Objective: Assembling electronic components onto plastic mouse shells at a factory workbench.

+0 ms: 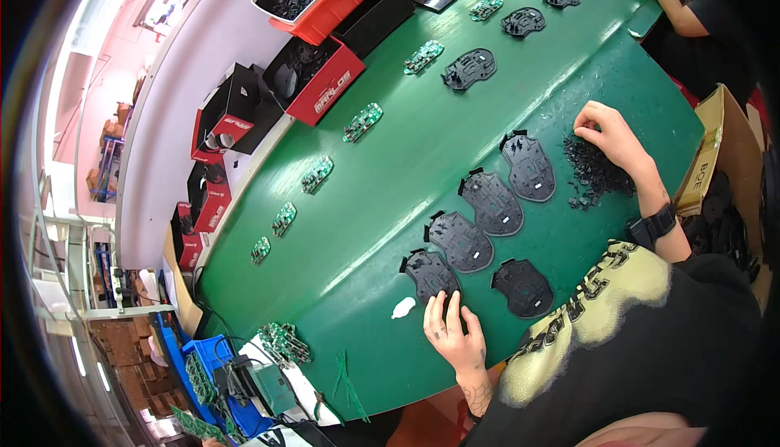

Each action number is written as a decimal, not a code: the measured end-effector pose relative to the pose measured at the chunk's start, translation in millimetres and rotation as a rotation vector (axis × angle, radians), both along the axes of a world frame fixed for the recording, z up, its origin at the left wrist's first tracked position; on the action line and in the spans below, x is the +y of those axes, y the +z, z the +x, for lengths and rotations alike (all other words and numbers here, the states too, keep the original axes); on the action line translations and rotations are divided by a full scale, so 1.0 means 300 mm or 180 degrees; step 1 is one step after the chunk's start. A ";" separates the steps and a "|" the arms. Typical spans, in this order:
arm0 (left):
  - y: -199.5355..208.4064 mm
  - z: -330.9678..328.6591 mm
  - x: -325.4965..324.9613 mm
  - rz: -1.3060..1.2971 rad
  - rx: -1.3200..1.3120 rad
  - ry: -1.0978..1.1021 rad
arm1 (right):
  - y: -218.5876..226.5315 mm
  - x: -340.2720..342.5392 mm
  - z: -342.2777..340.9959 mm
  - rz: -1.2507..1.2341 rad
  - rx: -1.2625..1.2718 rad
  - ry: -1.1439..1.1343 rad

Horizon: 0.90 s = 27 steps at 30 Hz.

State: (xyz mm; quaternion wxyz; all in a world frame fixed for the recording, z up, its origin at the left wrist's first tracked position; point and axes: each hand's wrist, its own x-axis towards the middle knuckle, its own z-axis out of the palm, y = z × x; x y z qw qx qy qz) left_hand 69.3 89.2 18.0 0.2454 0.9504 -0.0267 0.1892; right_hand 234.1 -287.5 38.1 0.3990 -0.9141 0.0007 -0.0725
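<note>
Several black computer mouse base shells lie in a slanting row on the green worktable. My left hand [457, 340] rests its outstretched fingertips on the lower edge of the nearest mouse base shell [429, 273]. A separate black shell [522, 288] lies to the right of that hand, near my body. My right hand [611, 137], thumb and fingers drawn together, is at the upper edge of a heap of small black plastic pieces [597, 172]. Whatever is between those fingertips is too small to make out. A small white object [403, 308] sits just left of the nearest shell.
Green circuit boards [317, 174] and more shells [469, 69] run along the green table [357, 220]. Red-and-black boxes [325, 82] and an orange bin [325, 8] line the far side. A cardboard box [711, 155] stands at right; another person's arm [670, 4] reaches in beyond.
</note>
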 end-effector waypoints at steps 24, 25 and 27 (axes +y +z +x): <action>-0.013 0.033 -0.037 -0.0250 -0.0063 0.0057 | 0.138 0.354 -0.061 0.1742 0.0860 0.1332; -0.019 0.015 0.023 -0.0093 -0.0058 0.0179 | 0.082 0.500 -0.058 0.2067 0.1267 0.1675; -0.021 0.009 0.032 -0.0129 -0.0071 0.0219 | 0.056 0.641 -0.075 0.1563 0.1142 0.2252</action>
